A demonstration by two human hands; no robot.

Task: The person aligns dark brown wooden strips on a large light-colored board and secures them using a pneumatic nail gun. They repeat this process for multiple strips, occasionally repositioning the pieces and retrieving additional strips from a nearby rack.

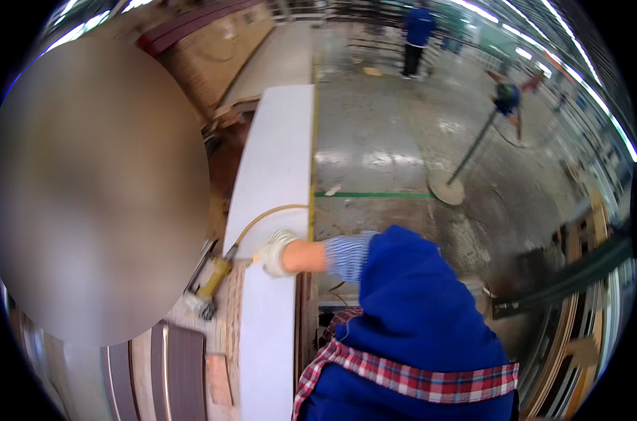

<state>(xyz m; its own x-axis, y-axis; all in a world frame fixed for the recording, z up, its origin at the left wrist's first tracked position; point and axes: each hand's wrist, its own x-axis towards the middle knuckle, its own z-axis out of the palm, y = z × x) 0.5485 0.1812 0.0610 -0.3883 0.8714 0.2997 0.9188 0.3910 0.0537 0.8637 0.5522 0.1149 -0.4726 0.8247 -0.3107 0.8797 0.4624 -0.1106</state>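
My right hand (276,254), in a whitish work glove, is over the long white boards. It is at the joint where the far white board (275,154) meets the near white board (266,344). Its fingertips point left, toward the boards' left edge. They are blurred, so whether they grip anything is unclear. Left of the hand lies a yellow-and-grey nail gun (213,279); a yellow air hose (262,212) curves from it across the far board. I do not see my left hand; a large blurred oval covers the left side.
Below the nail gun, dark brown panels (185,365) and a reddish-brown block (219,379) lie on the bench. A stand fan (506,97) and a person in blue (418,31) are on the floor beyond. Stacked boards (578,316) stand at the right.
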